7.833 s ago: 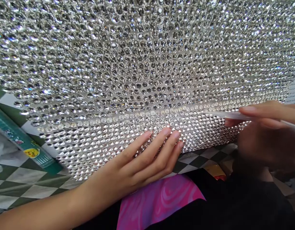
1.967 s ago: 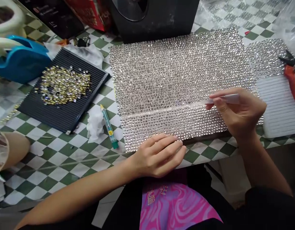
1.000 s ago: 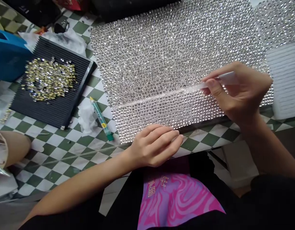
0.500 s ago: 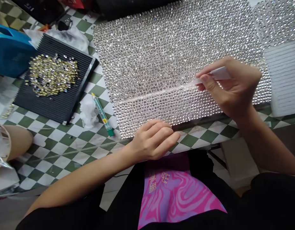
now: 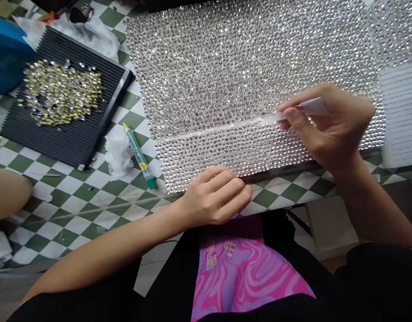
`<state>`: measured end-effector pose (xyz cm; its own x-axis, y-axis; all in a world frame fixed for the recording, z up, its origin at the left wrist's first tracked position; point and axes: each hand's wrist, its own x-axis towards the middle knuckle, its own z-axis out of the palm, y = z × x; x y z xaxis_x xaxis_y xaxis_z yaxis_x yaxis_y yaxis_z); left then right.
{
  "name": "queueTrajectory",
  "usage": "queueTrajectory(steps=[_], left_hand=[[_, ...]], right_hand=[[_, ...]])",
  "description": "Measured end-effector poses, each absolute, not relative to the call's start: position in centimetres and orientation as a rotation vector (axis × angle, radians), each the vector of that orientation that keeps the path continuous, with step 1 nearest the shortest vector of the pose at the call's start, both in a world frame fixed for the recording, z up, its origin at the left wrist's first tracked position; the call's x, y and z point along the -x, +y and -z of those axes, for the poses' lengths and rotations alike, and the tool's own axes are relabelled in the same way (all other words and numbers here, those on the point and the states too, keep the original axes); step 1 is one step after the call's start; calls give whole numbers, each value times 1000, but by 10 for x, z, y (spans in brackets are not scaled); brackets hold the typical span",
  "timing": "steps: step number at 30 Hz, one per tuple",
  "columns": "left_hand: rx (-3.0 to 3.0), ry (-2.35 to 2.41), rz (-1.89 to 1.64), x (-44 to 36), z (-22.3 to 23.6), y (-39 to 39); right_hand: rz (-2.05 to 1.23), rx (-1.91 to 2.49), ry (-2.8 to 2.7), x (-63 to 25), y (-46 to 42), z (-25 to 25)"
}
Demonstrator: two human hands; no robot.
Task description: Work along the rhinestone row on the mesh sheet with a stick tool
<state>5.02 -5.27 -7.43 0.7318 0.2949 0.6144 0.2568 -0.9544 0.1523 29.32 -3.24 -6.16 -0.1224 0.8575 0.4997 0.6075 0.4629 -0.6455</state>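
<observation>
A large rhinestone sheet, covered with rows of silver stones, lies on the table. My right hand is closed in a pinch on a thin white strip-like tool. The tool's tip touches the sheet at the right end of a pale line running across the rows. My left hand rests at the sheet's near edge with its fingers curled together. Whether anything is in those fingers is hidden.
On the left, a black ribbed tray holds a heap of loose gold and silver rhinestones. A green crayon-like pencil lies beside crumpled tissue. A beige tub, a blue container and a white ribbed pad stand around.
The view has shifted slightly, so the tray and tub sit further left. My right hand with the white tool has moved very little; my left hand stays at the sheet's edge.
</observation>
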Motion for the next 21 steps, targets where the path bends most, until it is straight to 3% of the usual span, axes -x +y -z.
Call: queueTrajectory(steps=[11, 21], left_hand=[[-2872, 430, -1025, -49, 74, -54], [-2875, 403, -1074, -50, 75, -54]], right_hand=[[-268, 1270, -1861, -293, -32, 62], [-392, 1135, -1755, -298, -29, 67]])
